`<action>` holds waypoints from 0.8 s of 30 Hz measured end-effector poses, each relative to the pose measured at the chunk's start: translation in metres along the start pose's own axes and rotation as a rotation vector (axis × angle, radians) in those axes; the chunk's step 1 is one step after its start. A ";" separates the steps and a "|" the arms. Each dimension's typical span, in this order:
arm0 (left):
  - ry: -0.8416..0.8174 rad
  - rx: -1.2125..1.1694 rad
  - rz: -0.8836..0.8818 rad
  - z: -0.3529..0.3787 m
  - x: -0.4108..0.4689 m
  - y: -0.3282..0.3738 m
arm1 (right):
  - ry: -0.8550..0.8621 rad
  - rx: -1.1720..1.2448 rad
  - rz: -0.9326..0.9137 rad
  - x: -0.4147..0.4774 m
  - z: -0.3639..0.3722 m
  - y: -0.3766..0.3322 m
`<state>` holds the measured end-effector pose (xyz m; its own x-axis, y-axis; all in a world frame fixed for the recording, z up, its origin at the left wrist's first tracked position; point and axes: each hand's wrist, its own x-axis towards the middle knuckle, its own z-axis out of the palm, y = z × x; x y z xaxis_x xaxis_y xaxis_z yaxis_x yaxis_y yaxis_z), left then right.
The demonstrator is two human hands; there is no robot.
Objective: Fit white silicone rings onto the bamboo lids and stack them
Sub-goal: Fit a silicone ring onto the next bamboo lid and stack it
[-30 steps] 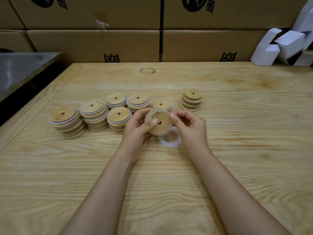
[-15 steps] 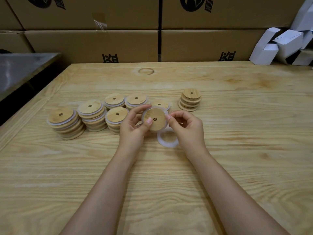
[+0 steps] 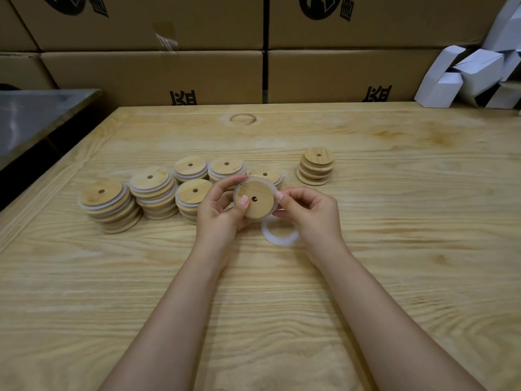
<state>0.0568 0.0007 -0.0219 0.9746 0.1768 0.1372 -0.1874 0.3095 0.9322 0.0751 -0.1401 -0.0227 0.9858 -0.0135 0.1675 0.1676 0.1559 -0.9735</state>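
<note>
We noted stacked cardboard boxes (image 3: 152, 77) across the top of the frame, white folded cartons (image 3: 476, 74) at upper right, and a grey metal surface (image 3: 36, 117) at upper left. On the wooden table (image 3: 394, 249), six stacks of ringed lids (image 3: 152, 190) stood left of centre; the nearest ones were partly hidden behind the hands. A separate stack of bare lids (image 3: 316, 166) stood right of centre, apart from the rest. A loose silicone ring (image 3: 279, 231) lay flat on the table just below the hands, its right edge covered by the right hand (image 3: 313, 214).

At frame centre we observed both hands closed on one bamboo lid (image 3: 255, 197), tilted toward the camera, a white ring showing around its rim. The left hand (image 3: 218, 215) gripped its left edge, thumb on the face; the right hand pinched the right edge with its fingertips.
</note>
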 end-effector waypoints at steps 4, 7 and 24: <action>-0.027 0.011 -0.041 -0.001 0.000 0.000 | 0.025 -0.048 -0.008 0.001 -0.001 -0.002; -0.034 -0.018 -0.075 0.000 0.001 0.000 | 0.035 -0.120 -0.064 0.000 -0.001 -0.003; -0.003 -0.142 -0.249 -0.004 0.004 0.008 | -0.049 -0.770 -0.861 -0.012 -0.005 -0.001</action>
<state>0.0587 0.0079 -0.0150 0.9932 0.0761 -0.0886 0.0426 0.4706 0.8813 0.0632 -0.1452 -0.0243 0.5428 0.2185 0.8110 0.7639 -0.5296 -0.3686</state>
